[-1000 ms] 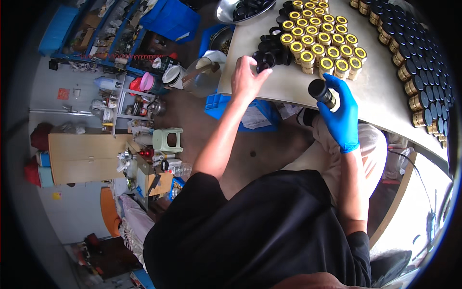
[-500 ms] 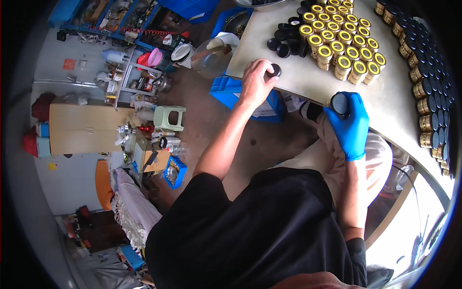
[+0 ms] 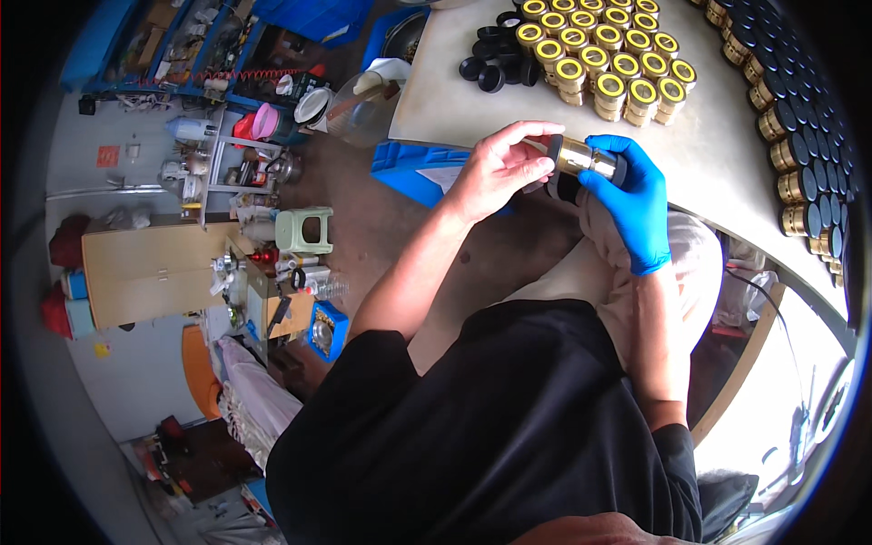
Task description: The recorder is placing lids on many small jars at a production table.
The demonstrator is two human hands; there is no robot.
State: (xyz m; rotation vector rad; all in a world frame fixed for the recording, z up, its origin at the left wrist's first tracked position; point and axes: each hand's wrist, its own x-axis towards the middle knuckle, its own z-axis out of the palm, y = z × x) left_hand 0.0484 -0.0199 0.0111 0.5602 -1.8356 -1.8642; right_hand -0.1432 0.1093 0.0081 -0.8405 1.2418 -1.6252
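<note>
A brass cylindrical fitting [image 3: 581,157] lies sideways between my two hands, above the table's front edge. At its left end is a black cap [image 3: 556,148], pinched by the fingers of my bare left hand [image 3: 504,171]. My right hand [image 3: 636,202], in a blue glove, grips the fitting's other end, where a dark cap shows between thumb and fingers. Beyond my hands on the table stand several brass fittings [image 3: 609,85] with yellow-ringed tops. Loose black caps [image 3: 491,78] are heaped to their left.
Rows of brass fittings with black caps [image 3: 799,184] line the right side of the pale table [image 3: 718,177]. Below the table's left edge sits a blue crate [image 3: 404,173]. A pale green stool [image 3: 304,231] stands on the floor to the left, near cluttered shelves.
My left hand has moved right with the black cap, bringing it to the fitting's end. My right hand has turned the fitting sideways and shifted slightly left. The view has shifted too.
</note>
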